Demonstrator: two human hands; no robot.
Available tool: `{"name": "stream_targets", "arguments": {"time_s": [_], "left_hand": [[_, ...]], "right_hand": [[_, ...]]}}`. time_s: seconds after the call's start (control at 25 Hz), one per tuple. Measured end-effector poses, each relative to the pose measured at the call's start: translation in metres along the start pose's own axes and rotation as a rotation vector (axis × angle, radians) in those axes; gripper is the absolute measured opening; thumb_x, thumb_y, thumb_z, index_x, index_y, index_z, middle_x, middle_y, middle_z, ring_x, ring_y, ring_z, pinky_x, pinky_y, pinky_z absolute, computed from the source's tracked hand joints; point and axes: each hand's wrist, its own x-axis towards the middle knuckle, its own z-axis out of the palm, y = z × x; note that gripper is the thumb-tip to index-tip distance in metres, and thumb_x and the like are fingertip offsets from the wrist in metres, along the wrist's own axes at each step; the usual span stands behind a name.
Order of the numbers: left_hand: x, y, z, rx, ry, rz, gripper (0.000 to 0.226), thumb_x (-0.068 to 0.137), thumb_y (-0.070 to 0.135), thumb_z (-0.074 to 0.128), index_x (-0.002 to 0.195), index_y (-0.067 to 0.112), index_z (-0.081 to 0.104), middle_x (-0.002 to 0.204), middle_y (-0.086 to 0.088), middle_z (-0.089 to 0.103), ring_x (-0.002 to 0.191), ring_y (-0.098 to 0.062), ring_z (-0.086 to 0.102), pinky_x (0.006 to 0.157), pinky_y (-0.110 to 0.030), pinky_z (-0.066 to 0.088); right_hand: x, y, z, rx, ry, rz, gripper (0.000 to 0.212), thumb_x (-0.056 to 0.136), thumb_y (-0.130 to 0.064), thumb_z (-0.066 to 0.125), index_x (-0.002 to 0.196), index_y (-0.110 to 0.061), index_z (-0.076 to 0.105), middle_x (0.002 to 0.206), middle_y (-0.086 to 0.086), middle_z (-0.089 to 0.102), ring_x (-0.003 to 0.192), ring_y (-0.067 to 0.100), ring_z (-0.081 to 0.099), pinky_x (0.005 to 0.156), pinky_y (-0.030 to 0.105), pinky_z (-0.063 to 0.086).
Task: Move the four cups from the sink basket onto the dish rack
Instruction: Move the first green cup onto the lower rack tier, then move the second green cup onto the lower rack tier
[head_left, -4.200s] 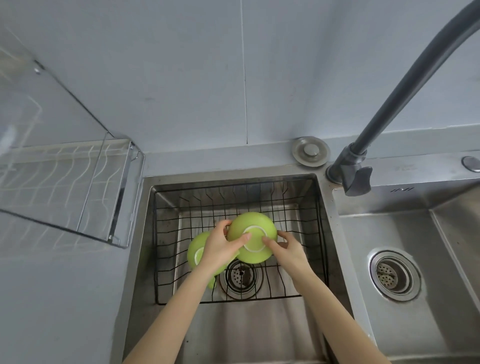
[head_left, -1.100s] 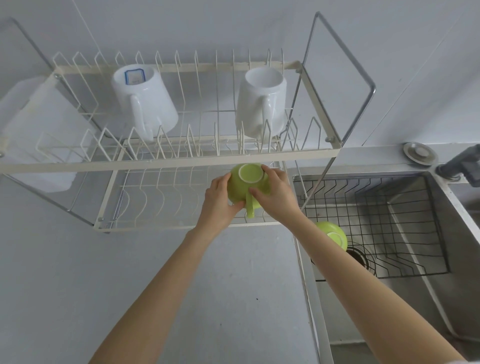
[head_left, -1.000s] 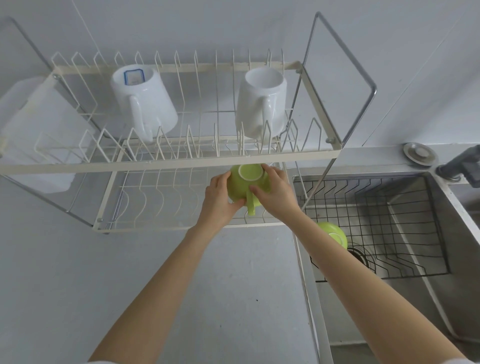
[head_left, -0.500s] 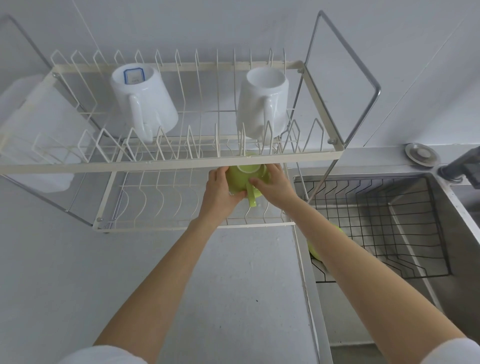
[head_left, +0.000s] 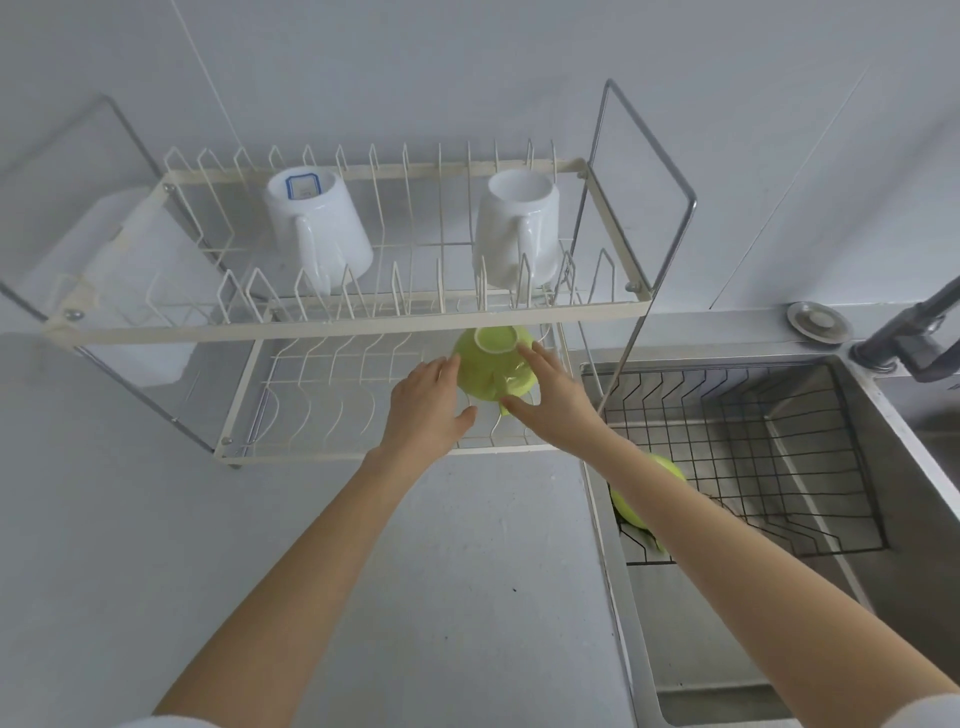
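A green cup (head_left: 491, 371) stands upside down on the lower tier of the cream wire dish rack (head_left: 332, 330), near its right end. My left hand (head_left: 426, 405) and my right hand (head_left: 553, 405) flank it with fingers spread and straightened; only the fingertips are at its sides. Two white mugs (head_left: 317, 228) (head_left: 517, 228) sit upside down on the upper tier. A second green cup (head_left: 628, 512) lies in the black wire sink basket (head_left: 779, 441), partly hidden behind my right forearm.
A grey countertop (head_left: 467, 597) lies below the rack. To the right are the steel sink (head_left: 727, 649), a dark faucet (head_left: 914, 338) and a round metal cap (head_left: 818, 322). A white board (head_left: 130, 291) leans at the rack's left end.
The green cup came out of the sink basket and went under the upper tier onto the lower tier. In the last half second both hands loosened from it and their fingers spread.
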Motion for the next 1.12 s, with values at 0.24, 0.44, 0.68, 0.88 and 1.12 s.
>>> {"name": "stream_targets", "arguments": {"time_s": [0.24, 0.44, 0.68, 0.88, 1.12], "left_hand": [[-0.039, 0.016, -0.017, 0.095, -0.019, 0.019, 0.062, 0.088, 0.033, 0.049, 0.14, 0.011, 0.025, 0.148, -0.009, 0.032, 0.138, -0.026, 0.027, 0.112, -0.042, 0.027], [-0.071, 0.041, -0.023, 0.142, 0.013, 0.069, 0.056, 0.091, 0.035, 0.042, 0.14, 0.013, 0.026, 0.149, -0.008, 0.031, 0.137, -0.025, 0.029, 0.112, -0.042, 0.025], [-0.094, 0.079, -0.008, 0.13, -0.057, 0.121, 0.05, 0.092, 0.035, 0.04, 0.136, 0.012, 0.033, 0.142, -0.007, 0.043, 0.129, -0.027, 0.042, 0.106, -0.039, 0.033], [-0.1, 0.123, 0.013, 0.051, -0.143, 0.127, 0.051, 0.093, 0.033, 0.038, 0.14, 0.015, 0.028, 0.147, -0.005, 0.037, 0.131, -0.026, 0.04, 0.103, -0.037, 0.035], [-0.087, 0.176, 0.042, 0.0, -0.186, 0.116, 0.052, 0.094, 0.034, 0.037, 0.141, 0.016, 0.026, 0.148, -0.003, 0.036, 0.133, -0.024, 0.036, 0.101, -0.038, 0.037]], "right_hand": [[-0.043, -0.001, -0.017, -0.034, -0.058, -0.036, 0.068, 0.091, -0.028, 0.053, 0.147, -0.016, 0.018, 0.157, 0.005, 0.021, 0.142, 0.023, 0.026, 0.113, 0.031, 0.022], [-0.084, 0.012, -0.032, -0.106, -0.057, -0.058, 0.066, 0.092, -0.028, 0.051, 0.147, -0.016, 0.018, 0.152, 0.008, 0.032, 0.138, 0.024, 0.032, 0.111, 0.032, 0.027], [-0.121, 0.047, -0.047, -0.108, -0.051, 0.006, 0.062, 0.092, -0.027, 0.05, 0.146, -0.015, 0.022, 0.15, 0.008, 0.035, 0.135, 0.023, 0.037, 0.109, 0.033, 0.031], [-0.138, 0.084, -0.065, -0.1, -0.057, 0.061, 0.062, 0.092, -0.029, 0.05, 0.146, -0.014, 0.024, 0.151, 0.008, 0.035, 0.138, 0.024, 0.033, 0.111, 0.033, 0.029], [-0.142, 0.135, -0.096, -0.076, -0.066, 0.125, 0.06, 0.092, -0.03, 0.05, 0.145, -0.016, 0.025, 0.151, 0.008, 0.034, 0.139, 0.025, 0.032, 0.112, 0.033, 0.028]]}}
